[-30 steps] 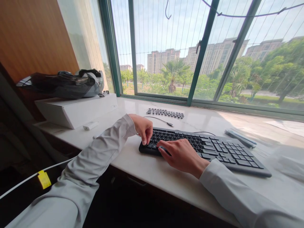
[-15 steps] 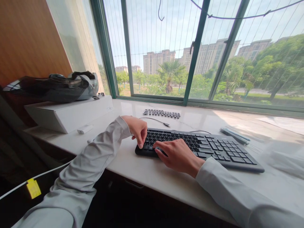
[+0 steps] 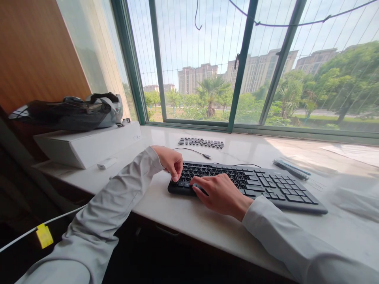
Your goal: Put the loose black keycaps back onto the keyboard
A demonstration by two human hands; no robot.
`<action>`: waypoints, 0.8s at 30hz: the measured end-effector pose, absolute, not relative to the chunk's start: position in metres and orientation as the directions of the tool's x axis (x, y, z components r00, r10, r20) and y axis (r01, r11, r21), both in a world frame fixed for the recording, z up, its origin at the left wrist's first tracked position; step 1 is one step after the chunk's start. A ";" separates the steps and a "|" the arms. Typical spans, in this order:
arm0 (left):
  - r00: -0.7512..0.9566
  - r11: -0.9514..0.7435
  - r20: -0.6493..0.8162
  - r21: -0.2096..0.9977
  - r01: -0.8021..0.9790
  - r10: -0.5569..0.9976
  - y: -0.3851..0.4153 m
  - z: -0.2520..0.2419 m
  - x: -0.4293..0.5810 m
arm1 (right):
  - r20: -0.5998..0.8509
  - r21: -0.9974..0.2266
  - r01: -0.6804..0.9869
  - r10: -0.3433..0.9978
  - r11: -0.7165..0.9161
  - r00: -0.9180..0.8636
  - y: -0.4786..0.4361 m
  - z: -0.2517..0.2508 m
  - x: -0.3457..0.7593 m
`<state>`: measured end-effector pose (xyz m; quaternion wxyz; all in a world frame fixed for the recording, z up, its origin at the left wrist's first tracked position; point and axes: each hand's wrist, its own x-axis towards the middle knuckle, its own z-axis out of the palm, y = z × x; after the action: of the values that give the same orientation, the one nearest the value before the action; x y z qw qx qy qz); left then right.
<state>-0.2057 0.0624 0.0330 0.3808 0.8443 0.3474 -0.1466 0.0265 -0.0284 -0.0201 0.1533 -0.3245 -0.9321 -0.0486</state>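
Note:
A black keyboard [image 3: 266, 185] lies on a white marble sill [image 3: 189, 215]. My left hand [image 3: 171, 161] is at the keyboard's far left end, fingers curled down and pinched together on a key there; what they hold is hidden. My right hand [image 3: 220, 193] lies on the front left keys, fingers stretched flat and pointing left, close to the left hand. Behind the keyboard, rows of loose dark keycaps [image 3: 201, 142] are laid out. A thin cable with a plug [image 3: 195, 152] runs between them and the keyboard.
A white box [image 3: 89, 146] at the left carries a dark helmet-like bundle [image 3: 68, 112], with a small white device [image 3: 106, 163] beside it. A flat dark tool or pen set [image 3: 291, 169] lies at the right. A white cable with a yellow tag [image 3: 44, 236] hangs low left. A window [image 3: 237, 79] runs behind.
Both hands stay at the keyboard's left end. My left fingertips have shifted slightly on the edge keys, and the view has drifted a little.

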 end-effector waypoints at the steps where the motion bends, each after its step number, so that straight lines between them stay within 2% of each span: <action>1: 0.730 -0.481 -0.508 0.549 0.684 0.458 0.062 0.033 -0.205 | 0.316 -0.007 0.620 0.590 0.785 -0.743 -0.028 -0.020 0.027; 4: 0.724 -0.479 -0.513 0.542 0.690 0.462 0.060 0.033 -0.206 | 0.317 -0.001 0.620 0.588 0.785 -0.744 -0.028 -0.020 0.027; 11: 0.615 -0.424 -0.560 0.445 0.789 0.556 0.057 0.036 -0.206 | 0.327 -0.001 0.609 0.575 0.793 -0.749 -0.027 -0.023 0.027; 18: 0.585 -0.404 -0.580 0.423 0.811 0.568 0.052 0.039 -0.201 | 0.312 0.003 0.605 0.574 0.796 -0.757 -0.026 -0.023 0.027; 24: 0.485 -0.353 -0.563 0.334 0.874 0.669 0.049 0.039 -0.201 | 0.308 0.015 0.615 0.582 0.788 -0.753 -0.026 -0.023 0.026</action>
<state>-0.2007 0.0493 0.0391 0.3066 0.8054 0.4790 -0.1669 0.0264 -0.0265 -0.0225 0.1450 -0.3203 -0.9343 -0.0580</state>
